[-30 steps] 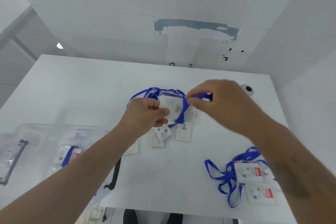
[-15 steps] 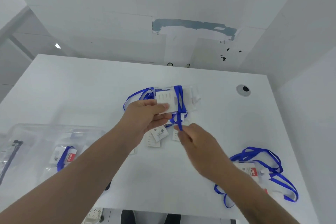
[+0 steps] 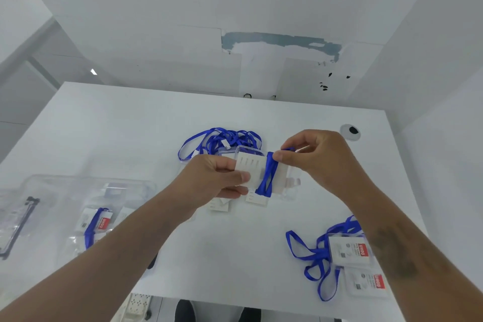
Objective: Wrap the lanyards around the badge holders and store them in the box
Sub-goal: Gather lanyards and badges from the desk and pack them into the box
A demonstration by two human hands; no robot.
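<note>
Blue lanyard (image 3: 267, 174) ribbon crossed the middle of a clear badge holder (image 3: 257, 170) in several tight turns, the holder lifted above the white counter (image 3: 136, 125) near its centre. The left hand (image 3: 214, 178) gripped the holder's left end, thumb on top of the white card inside and fingers curled beneath. The right hand (image 3: 317, 158) pinched the free end of the lanyard at the holder's upper right edge, thumb and forefinger closed on the ribbon, the other fingers curled loosely behind.

Under the raised holder, a few small white cards (image 3: 254, 198) lay flat on the counter, partly hidden by the hands. Just beyond, a loose tangle of blue lanyards (image 3: 222, 138) lay in overlapping loops with a clear holder at its near edge.

At the left of the counter sat the clear plastic box (image 3: 78, 191), and inside it lay a wrapped badge (image 3: 98, 223) with a red label, its blue ribbon wound around it. A clear lid with a dark latch (image 3: 18, 222) lay further left, cut off by the frame.

At the near right, two more badge holders with red labels (image 3: 359, 264) rested on the counter, one overlapping the other, with their unwound lanyards (image 3: 313, 256) sprawling to the left of them. A round cable grommet (image 3: 350, 131) sat in the far right corner of the counter.
</note>
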